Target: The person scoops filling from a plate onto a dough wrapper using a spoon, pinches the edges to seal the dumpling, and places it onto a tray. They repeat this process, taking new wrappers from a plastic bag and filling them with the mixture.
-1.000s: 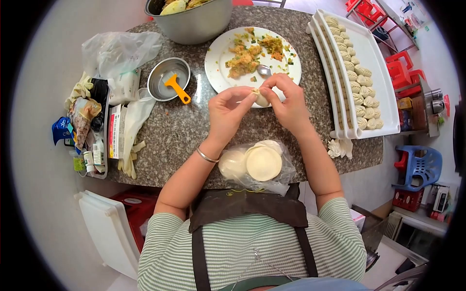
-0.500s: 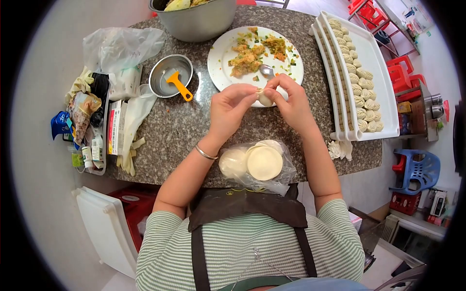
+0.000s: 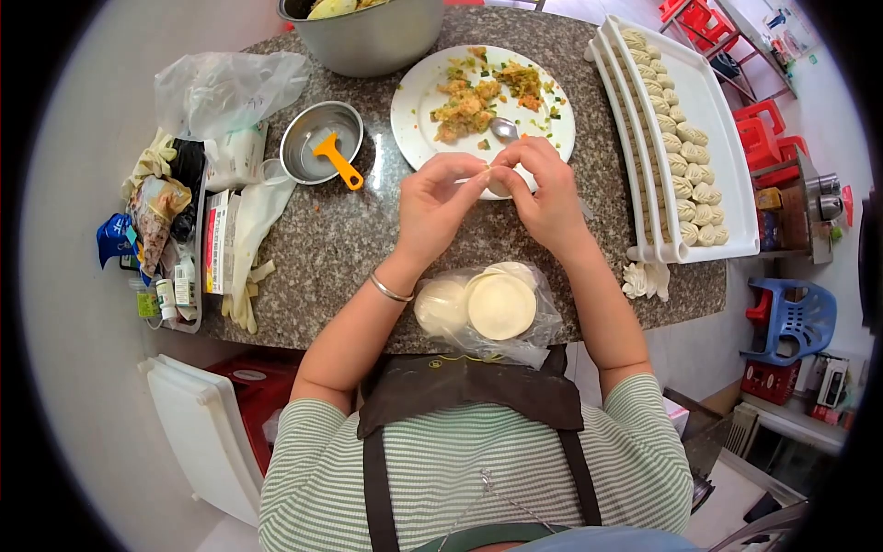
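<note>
My left hand (image 3: 441, 204) and my right hand (image 3: 540, 193) meet over the near rim of a white plate (image 3: 414, 138). Between their fingertips they pinch one small pale dumpling (image 3: 498, 187), mostly hidden by the fingers. Chopped filling (image 3: 464, 109) with green bits lies on the plate, and a metal spoon (image 3: 503, 129) rests there just beyond my fingers. Below my wrists, round dough wrappers (image 3: 501, 305) sit stacked on a clear plastic bag (image 3: 544, 327) near the counter edge.
Stacked white trays (image 3: 727, 156) at the right carry rows of pleated dumplings (image 3: 685, 170). Left of the plate is a metal bowl (image 3: 292, 147) with an orange-handled scraper (image 3: 338, 161). A large metal pot (image 3: 372, 41) stands at the back. A cluttered basket (image 3: 195, 313) lines the left edge.
The fingers of my right hand have shifted slightly over the dumpling, covering more of it. Both hands stay in nearly the same place, and the surroundings shift only slightly in view.
</note>
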{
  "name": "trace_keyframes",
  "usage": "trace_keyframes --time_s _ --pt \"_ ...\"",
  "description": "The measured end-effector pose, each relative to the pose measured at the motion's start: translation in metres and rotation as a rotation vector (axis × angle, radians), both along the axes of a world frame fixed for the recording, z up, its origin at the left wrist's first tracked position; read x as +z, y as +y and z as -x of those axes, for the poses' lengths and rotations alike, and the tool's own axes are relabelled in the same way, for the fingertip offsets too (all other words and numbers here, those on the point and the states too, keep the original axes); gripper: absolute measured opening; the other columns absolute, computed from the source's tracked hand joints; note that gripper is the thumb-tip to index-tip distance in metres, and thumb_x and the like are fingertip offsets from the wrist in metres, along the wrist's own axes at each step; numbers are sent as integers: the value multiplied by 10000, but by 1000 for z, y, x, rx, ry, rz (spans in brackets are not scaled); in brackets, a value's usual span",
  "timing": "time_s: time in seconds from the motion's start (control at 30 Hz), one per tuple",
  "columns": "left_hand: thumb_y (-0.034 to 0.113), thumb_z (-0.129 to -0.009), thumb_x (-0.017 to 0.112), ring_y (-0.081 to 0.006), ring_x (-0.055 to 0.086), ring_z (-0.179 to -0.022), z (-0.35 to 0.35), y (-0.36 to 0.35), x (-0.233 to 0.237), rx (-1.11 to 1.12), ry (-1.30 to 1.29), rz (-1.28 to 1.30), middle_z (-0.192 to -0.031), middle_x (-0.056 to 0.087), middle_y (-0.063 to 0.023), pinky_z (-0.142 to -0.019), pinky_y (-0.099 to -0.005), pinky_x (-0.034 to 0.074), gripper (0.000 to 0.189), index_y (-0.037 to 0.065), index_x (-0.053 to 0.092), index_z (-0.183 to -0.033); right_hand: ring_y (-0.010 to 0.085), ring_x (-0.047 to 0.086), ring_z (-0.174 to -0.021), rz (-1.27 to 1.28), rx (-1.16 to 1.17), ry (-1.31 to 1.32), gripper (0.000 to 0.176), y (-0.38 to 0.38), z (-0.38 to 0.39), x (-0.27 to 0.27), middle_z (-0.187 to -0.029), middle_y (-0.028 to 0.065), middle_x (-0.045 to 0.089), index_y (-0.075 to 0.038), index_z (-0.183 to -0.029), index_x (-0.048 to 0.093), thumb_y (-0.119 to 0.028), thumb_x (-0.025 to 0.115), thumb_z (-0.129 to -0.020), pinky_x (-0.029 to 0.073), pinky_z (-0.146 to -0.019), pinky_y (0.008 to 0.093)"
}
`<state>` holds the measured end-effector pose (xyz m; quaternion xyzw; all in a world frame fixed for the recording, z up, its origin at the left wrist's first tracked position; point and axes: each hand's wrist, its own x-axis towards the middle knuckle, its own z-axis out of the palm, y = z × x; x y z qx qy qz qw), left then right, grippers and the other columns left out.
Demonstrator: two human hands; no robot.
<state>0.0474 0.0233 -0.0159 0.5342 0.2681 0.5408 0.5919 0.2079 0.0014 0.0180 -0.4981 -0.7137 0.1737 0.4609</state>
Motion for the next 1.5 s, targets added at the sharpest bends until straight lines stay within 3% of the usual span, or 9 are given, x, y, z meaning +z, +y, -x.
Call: trace_keyframes --time_s 0.17,0.2,0.33,0.73,0.83,0.9,1.13,1.33,1.5 --pt "-18 -860 643 -116 625 -879 2 0 2 -38 -39 148 -989 652 -61 -789 -239 508 97 -20 657 -956 276 567 -848 -44 -58 25 88 0 0 -6 -831 104 597 -12 -830 597 -90 636 -817 442 -793 368" --pt "-21 -858 643 -112 625 -876 3 1 0 -52 -57 164 -986 658 -54 -784 -238 505 99 -15 661 -955 271 566 -850 42 -27 87 86 0 -3 -6 -829 103 595 -10 -830 595 -84 635 -814 443 -793 363" --pt "-25 -848 649 -106 623 -870 4 2 -3 -33 -3 59 -977 656 -45 -775 -241 503 103 -9 671 -948 258 568 -843 163 45 134 87 1 -7 4 -812 99 595 -6 -840 601 -79 638 -810 444 -792 353" --pt "-15 -847 657 -134 622 -894 0 -3 4 2 -19 59 -956 650 -79 -804 -267 514 111 -15 658 -957 266 598 -816 29 -7 159 100 0 5 -4 -829 105 627 1 -845 613 -93 639 -827 459 -775 335" --pt "36 -879 637 -132 623 -906 -5 -6 5 -12 -196 189 -975 650 -67 -809 -278 520 117 15 628 -993 264 599 -805 -16 -71 197 99 1 9 -10 -819 113 624 1 -847 612 -96 628 -840 459 -781 328" --pt "85 -907 615 -123 621 -916 -3 -8 5 -171 -343 532 -991 651 -53 -816 -282 522 118 38 603 -1015 260 598 -803 26 -61 218 101 0 10 -11 -818 115 622 2 -849 610 -97 623 -845 458 -781 325" --pt "115 -914 619 -141 627 -954 1 -3 3 -223 -277 480 -985 649 -28 -861 -330 536 68 84 612 -974 248 590 -790 133 17 258 111 2 8 -8 -822 116 614 12 -860 598 -97 616 -847 459 -754 324" --pt "103 -915 614 -143 624 -963 -2 -5 1 -163 -300 411 -1025 638 -31 -843 -320 538 116 88 585 -1025 255 592 -784 7 -27 174 96 2 12 -12 -813 119 620 7 -856 611 -85 627 -833 460 -743 333" --pt "109 -915 606 -108 598 -959 -1 -6 4 -144 -179 365 -1049 616 -31 -832 -277 510 151 53 585 -1054 210 606 -782 89 -54 212 112 -1 10 -8 -796 94 633 2 -866 626 -102 647 -832 467 -745 313"
